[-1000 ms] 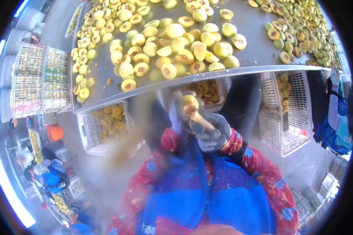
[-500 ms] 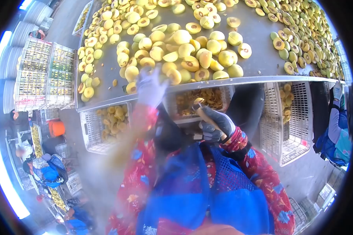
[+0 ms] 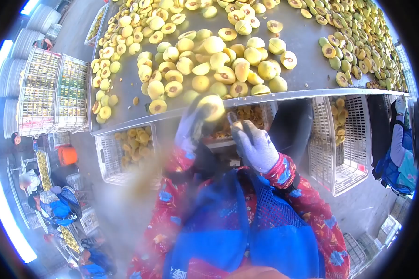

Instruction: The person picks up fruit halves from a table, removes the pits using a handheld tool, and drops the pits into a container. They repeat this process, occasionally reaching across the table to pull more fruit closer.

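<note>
My left hand (image 3: 191, 125), gloved and somewhat blurred, is closed on a yellow fruit half (image 3: 211, 108) just in front of the table's edge. To its right, my gloved right hand (image 3: 256, 145) grips a small tool (image 3: 233, 119) whose metal end points up beside the fruit. Its handle is mostly hidden by the fingers. A loose pile of halved yellow fruit (image 3: 219, 60) lies on the metal table (image 3: 307, 74) beyond my hands. Below the edge, a crate of fruit pieces (image 3: 249, 113) shows partly behind my right hand.
White crates (image 3: 121, 153) (image 3: 349, 160) stand under the table at both sides. More crates (image 3: 56, 93) are stacked at the left. A greener fruit heap (image 3: 358, 42) covers the table's right. A co-worker's arm (image 3: 397, 135) is at the far right; other people (image 3: 58, 204) work at lower left.
My left hand has come back from the fruit pile with a fruit half in it. My right hand has turned, its back now upward, and the small fruit piece at the tool's tip is gone from view.
</note>
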{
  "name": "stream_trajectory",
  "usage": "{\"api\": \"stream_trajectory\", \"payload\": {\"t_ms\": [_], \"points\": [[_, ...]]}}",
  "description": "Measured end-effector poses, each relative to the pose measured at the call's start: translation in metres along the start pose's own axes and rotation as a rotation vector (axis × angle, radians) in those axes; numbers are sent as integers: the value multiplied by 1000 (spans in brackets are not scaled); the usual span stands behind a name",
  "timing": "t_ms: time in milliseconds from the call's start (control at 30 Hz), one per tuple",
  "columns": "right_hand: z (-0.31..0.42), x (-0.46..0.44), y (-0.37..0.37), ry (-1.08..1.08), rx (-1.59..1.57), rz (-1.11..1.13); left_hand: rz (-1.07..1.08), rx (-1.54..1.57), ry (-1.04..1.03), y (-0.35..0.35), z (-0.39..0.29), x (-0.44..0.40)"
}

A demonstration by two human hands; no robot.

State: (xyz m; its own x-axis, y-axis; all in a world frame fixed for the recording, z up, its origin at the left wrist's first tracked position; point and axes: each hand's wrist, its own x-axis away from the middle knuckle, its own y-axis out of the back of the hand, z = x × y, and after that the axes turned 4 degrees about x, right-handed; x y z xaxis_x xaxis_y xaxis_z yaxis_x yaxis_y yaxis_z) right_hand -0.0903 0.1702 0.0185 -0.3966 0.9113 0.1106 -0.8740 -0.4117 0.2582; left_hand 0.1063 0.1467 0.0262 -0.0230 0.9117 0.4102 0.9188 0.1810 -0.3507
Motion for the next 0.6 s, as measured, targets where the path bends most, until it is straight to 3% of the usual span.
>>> {"api": "stream_trajectory", "payload": {"t_ms": [33,67,167,267,333,433,500,600], "points": [[4,1,1,90,118,16,18,-114,-93,7,18,2],[7,1,-2,40,109,10,38,-227,-185,20,46,0],[6,5,-8,65,153,-5,40,-326,-189,20,59,5],[6,8,-8,221,317,-23,-41,-80,-160,-18,40,24],[-7,11,-13,336,392,-48,-109,-332,-261,1,68,12],[18,13,-8,-209,-19,82,-200,-407,-381,-16,67,17],[14,12,-10,-249,-83,78,-251,-717,-453,-20,64,20],[11,12,-8,-388,-267,181,-269,-531,-422,-28,67,23]]}}
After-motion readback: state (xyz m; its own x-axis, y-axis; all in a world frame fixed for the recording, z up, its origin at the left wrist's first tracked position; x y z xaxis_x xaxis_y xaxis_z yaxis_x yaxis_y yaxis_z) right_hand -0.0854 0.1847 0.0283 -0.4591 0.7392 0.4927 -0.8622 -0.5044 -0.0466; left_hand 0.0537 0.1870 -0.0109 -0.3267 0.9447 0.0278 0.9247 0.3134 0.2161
